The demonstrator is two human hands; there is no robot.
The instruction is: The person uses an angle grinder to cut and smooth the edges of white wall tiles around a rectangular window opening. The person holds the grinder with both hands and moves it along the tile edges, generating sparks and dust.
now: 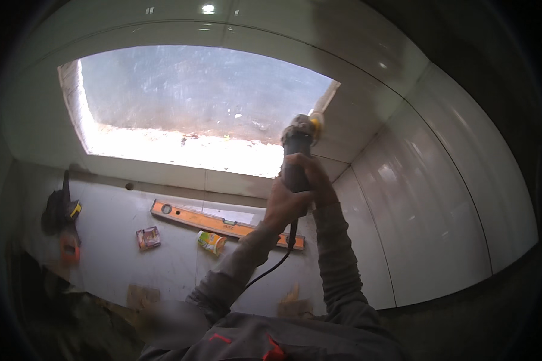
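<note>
An angle grinder (297, 144) with a dark body is held up in front of me, its head at the lower right corner of a bright window opening (186, 102). My left hand (285, 201) is closed around the rear of the grinder body. My right hand (318, 180) grips the same body from the right side, fingers wrapped over it. The grinder's disc side, with a yellowish part, faces the right edge of the opening and looks blurred; whether it touches the tile cannot be told. A black cord hangs from the grinder's rear past my left forearm.
On the light tiled ledge (174, 271) lie an orange spirit level (202, 220), a printed cup (211, 242) on its side and a small box (148, 238). At left are a yellow-black tape measure (74, 210) and an orange-ended tool (70, 248). A tiled wall (415, 198) stands close on the right.
</note>
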